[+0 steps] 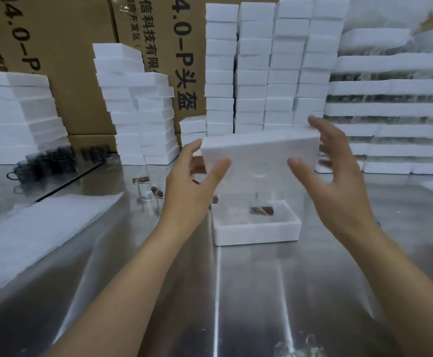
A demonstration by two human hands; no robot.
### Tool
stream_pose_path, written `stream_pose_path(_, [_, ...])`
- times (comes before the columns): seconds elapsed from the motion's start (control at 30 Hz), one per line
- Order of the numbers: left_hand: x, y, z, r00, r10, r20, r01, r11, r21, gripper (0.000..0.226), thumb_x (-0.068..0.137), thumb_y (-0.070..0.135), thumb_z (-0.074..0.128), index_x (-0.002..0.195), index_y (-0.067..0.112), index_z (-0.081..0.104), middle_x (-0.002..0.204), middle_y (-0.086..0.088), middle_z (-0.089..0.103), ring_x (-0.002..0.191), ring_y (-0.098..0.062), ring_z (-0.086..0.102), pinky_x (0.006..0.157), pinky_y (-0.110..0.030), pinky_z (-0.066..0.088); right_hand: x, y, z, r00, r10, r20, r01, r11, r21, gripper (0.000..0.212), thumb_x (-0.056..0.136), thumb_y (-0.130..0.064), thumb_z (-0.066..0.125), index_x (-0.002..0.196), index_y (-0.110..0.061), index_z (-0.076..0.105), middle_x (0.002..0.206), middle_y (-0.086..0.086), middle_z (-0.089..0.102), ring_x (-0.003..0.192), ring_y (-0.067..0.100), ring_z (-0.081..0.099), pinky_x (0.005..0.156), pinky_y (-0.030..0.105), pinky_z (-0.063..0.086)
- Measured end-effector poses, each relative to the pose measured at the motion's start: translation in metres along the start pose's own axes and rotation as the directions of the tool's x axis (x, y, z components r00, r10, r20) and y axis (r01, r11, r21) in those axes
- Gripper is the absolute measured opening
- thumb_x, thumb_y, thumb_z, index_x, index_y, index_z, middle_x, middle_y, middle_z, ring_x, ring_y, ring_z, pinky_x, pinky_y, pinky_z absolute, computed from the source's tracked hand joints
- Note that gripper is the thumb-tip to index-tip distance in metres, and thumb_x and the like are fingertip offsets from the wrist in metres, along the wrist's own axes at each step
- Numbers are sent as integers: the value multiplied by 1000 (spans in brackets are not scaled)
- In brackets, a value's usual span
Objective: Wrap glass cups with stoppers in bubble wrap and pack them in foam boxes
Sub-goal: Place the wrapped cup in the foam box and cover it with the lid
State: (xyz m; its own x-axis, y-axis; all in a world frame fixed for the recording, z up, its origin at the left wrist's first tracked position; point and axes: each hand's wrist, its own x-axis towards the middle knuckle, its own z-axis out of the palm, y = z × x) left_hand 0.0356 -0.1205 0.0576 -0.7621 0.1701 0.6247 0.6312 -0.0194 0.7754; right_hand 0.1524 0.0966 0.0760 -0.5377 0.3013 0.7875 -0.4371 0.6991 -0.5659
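Hovering directly above the open foam box (256, 234), a white foam lid (259, 155) is held between both hands, clear of the box and tilted so its broad face turns toward the camera. The left hand (192, 181) grasps the lid's left end, thumb on the near face and fingers curled behind. The right hand (339, 176) clasps the right end more loosely, thumb laid on the near face and fingers spread round the far corner.

Inside the box lies a bubble-wrapped glass cup (236, 215), its brown stopper (260, 211) showing through the wrap. The box sits on a shiny steel table (261, 292).

Left of the box, a stack of bubble wrap sheets (38, 235) lies flat. Behind and to the left of the box stand bare clear glass cups with brown stoppers (147, 186), and farther left a cluster of dark glass mugs (43, 163). Well behind the box rise tall stacks of closed foam boxes (261, 68), with printed cardboard cartons (63, 47) behind those.
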Motion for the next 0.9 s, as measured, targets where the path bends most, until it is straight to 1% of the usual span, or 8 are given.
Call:
stream_pose_path(0.1, [2,-6,2,978,-181,102,180,983,27,71,78,81,66,140,49,53,117,0,76,105,-20,75,89,-45,65,-2,7,10,975,215,51,-221,958,184,51,98,-45,71,143,-52,49,131,-18,65,113,-2,65,86,18,56])
stream_pose_path(0.17, [2,-12,3,963,-230,139,222,972,76,63,82,77,64,134,41,62,115,-2,77,104,-21,76,93,-47,62,-3,13,16,945,326,21,-322,918,230,48,93,-48,76,136,-51,53,116,-17,71,99,-3,70,73,11,53])
stream_pose_path(0.27, [5,-17,3,930,-333,156,331,943,39,61,80,66,69,113,15,77,106,1,80,94,-16,73,88,-39,53,-2,26,22,835,543,87,-548,807,220,41,88,-50,80,123,-41,63,120,-12,69,101,6,70,77,28,60])
stream_pose_path(0.33, [4,-20,2,891,-421,168,425,905,10,73,77,62,72,115,0,73,101,-7,76,89,-19,67,84,-39,45,-3,32,26,757,632,168,-653,718,240,31,90,-45,79,114,-29,68,114,-8,71,95,9,70,63,29,62])
stream_pose_path(0.5, [4,-24,8,872,-486,57,489,870,-66,40,97,52,73,118,18,73,101,4,72,79,-11,64,67,-27,43,-3,37,27,751,638,171,-660,716,228,22,91,-39,76,108,-27,69,105,-7,72,86,10,71,57,26,61])
stream_pose_path(0.6, [6,-24,8,863,-504,35,505,857,-102,29,99,48,73,108,21,72,87,7,67,68,-8,60,59,-25,40,-2,37,23,774,617,141,-633,758,157,29,88,-50,77,110,-35,68,102,-13,73,88,7,72,68,33,59])
stream_pose_path(0.7, [5,-23,10,850,-525,39,524,838,-151,23,99,45,74,98,23,74,89,6,72,77,-13,63,71,-29,45,-2,36,21,792,594,140,-609,785,116,32,87,-55,75,113,-38,67,106,-14,72,95,6,68,70,29,47])
stream_pose_path(0.9, [7,-23,17,799,-597,78,600,782,-168,25,99,43,73,102,18,74,97,-1,71,90,-23,60,87,-37,41,-3,40,20,790,602,114,-612,785,94,32,87,-56,76,112,-38,68,110,-12,71,96,1,64,68,25,43])
